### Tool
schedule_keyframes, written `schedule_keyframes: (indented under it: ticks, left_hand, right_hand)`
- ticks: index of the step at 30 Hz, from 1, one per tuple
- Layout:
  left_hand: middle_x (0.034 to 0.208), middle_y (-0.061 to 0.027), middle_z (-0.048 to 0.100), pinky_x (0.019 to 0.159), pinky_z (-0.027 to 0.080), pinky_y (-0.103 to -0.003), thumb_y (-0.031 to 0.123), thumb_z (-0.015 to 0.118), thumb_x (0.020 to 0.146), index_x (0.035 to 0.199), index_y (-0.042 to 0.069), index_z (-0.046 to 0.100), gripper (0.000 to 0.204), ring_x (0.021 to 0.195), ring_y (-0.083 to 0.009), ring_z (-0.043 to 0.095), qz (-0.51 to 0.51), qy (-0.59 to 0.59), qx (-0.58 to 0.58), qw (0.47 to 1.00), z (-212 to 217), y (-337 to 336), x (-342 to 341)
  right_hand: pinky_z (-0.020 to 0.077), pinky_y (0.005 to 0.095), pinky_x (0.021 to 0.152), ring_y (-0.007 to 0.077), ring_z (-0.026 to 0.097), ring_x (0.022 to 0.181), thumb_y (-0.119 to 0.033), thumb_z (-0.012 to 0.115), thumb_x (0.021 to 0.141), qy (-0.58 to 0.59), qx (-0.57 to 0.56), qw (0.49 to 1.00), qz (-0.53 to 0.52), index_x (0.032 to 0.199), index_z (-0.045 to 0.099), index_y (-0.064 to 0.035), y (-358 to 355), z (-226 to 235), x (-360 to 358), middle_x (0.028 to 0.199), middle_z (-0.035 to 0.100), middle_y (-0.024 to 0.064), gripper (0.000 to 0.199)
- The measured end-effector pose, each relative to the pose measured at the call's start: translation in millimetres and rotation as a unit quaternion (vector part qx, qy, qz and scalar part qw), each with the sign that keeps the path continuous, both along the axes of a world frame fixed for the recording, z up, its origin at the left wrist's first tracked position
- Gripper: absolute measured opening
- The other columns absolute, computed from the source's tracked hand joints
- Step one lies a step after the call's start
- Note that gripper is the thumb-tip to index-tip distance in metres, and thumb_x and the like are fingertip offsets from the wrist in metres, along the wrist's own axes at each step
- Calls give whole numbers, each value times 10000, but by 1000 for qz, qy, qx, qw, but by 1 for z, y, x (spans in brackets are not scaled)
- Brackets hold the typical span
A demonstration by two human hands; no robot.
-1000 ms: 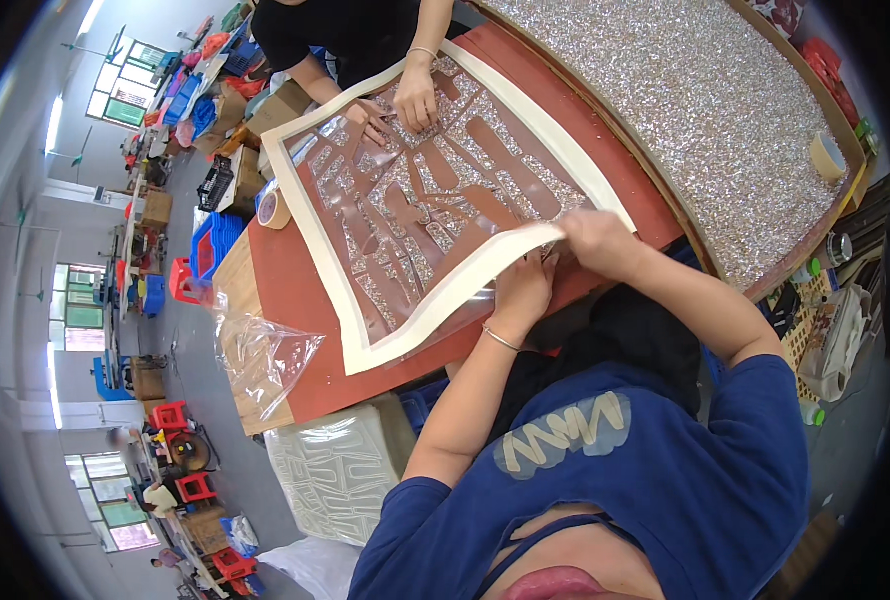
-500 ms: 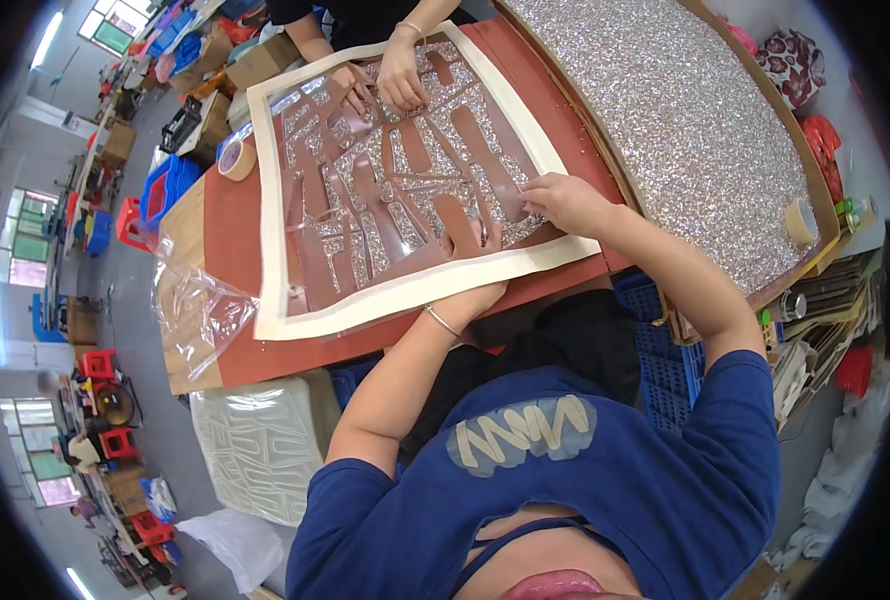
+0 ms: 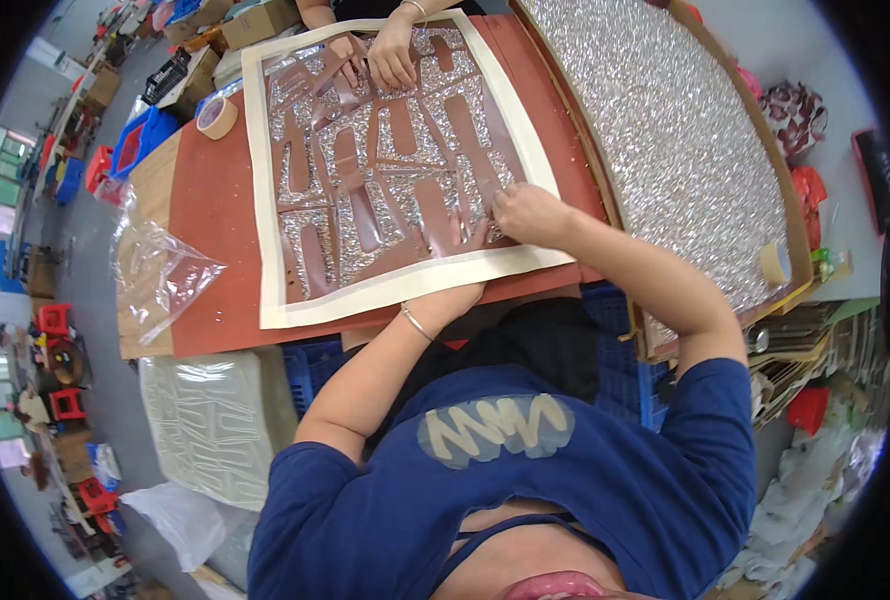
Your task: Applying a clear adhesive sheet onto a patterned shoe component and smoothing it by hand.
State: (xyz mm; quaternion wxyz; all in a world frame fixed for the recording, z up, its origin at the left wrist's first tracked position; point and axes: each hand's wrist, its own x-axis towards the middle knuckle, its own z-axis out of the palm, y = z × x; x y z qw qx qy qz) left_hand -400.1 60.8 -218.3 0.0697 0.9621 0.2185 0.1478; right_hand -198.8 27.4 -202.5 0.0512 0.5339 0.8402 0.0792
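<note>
Right grip [image 3: 528, 213] touching cream-bordered sheet [image 3: 365, 303], left grip [image 3: 453, 298] beneath; closure unclear, both. Likely picking; next needs underside support.

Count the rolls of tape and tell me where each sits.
2. One roll lies on the red board, left of the cream frame; the other roll sits on the glittery sheet at right. Others may be hidden.

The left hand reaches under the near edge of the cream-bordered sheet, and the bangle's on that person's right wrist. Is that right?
Not quite: the head view shows the bangle on the left wrist. The left hand does reach under the cream-bordered sheet's near edge.
</note>
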Motion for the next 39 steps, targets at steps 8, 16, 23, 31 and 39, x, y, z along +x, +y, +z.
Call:
schedule_keyframes:
  ticks: [8, 16, 23, 31, 39]
  left_hand:
    - [1361, -264, 411, 968, 213, -708, 265, 470, 862, 1294, -16, 459, 516, 1260, -390, 411, -10, 7, -137, 990, -27, 5, -2]
    - [1239, -293, 469, 936, 412, -445, 250, 489, 844, 1252, -37, 470, 499, 1094, -404, 509, 19, -24, -82, 996, 5, 6, 0]
    - [1174, -261, 505, 915, 415, -490, 205, 497, 837, 1144, 60, 587, 351, 1076, -406, 496, -43, -23, -25, 998, -20, 12, 2]
    - [1253, -319, 462, 905, 424, -510, 146, 473, 847, 1245, -42, 477, 440, 1046, -458, 530, -38, 33, -241, 969, -13, 13, 6]
    - [1038, -251, 575, 866, 465, -469, 243, 503, 844, 1096, -8, 579, 363, 947, -385, 593, 9, -107, -139, 984, -10, 10, -6]
  right_hand:
    - [473, 316, 723, 232, 572, 819, -114, 544, 742, -48, 85, 994, 44, 779, 625, 5, -9, -13, 3, 787, 591, 92, 148]
    - [476, 320, 768, 221, 574, 849, -112, 572, 754, 32, -9, 999, 17, 757, 692, -65, -3, -2, 5, 836, 623, 63, 128]
    - [506, 377, 752, 276, 602, 841, -62, 570, 741, 54, -50, 990, -119, 749, 681, -32, 10, -17, -7, 818, 621, 126, 115]
    - [438, 374, 770, 282, 557, 833, -89, 570, 722, -11, 9, 982, -187, 699, 670, -48, 1, -19, -30, 810, 597, 146, 110]
    - [507, 400, 744, 326, 581, 850, -12, 522, 758, 146, 96, 962, -210, 933, 521, 48, -7, -3, -33, 946, 514, 205, 185]
